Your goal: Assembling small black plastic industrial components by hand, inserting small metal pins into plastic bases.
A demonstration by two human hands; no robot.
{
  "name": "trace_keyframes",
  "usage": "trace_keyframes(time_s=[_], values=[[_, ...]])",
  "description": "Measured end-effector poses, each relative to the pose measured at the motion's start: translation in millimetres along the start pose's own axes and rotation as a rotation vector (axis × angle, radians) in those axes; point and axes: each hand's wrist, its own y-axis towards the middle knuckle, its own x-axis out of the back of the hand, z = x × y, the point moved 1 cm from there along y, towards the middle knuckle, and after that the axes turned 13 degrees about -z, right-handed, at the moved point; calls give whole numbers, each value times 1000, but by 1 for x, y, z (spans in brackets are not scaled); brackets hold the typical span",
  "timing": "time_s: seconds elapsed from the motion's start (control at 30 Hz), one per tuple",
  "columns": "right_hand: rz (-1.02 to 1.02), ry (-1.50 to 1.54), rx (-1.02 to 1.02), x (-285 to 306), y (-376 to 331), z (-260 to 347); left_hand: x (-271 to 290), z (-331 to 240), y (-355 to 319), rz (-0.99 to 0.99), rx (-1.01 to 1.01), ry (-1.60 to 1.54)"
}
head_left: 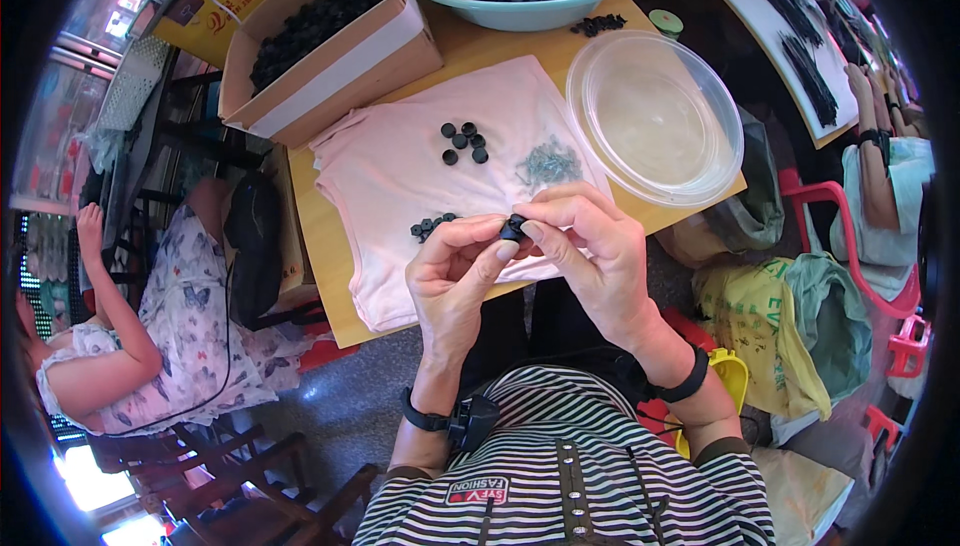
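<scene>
Above the near edge of a pale pink cloth, my left hand and my right hand meet, fingertips pinched around one small black plastic part. Fingers cover much of it, so its exact kind is unclear. Beside the left fingertips lies a cluster of small black pieces, partly hidden by that hand. Farther up the cloth sit several round black caps. A loose heap of tiny, clear greyish pieces lies just beyond the right hand.
A cardboard box and a pale green basin, both full of black parts, stand at the back. On the right rests a round clear plastic lid, near loose black bits. Another person sits at left; bags stand at right.
</scene>
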Motion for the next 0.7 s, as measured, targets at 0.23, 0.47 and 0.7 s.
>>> trace_keyframes(time_s=[0.23,0.47,0.7], values=[[24,-200,254,-2,-3,-3,-2,0,1,-82,60,-1],[14,-289,345,-5,-1,-9,-1,5,2,-90,122,-67],[39,-313,402,-5,3,-5,0,7,-1,-145,193,-113]])
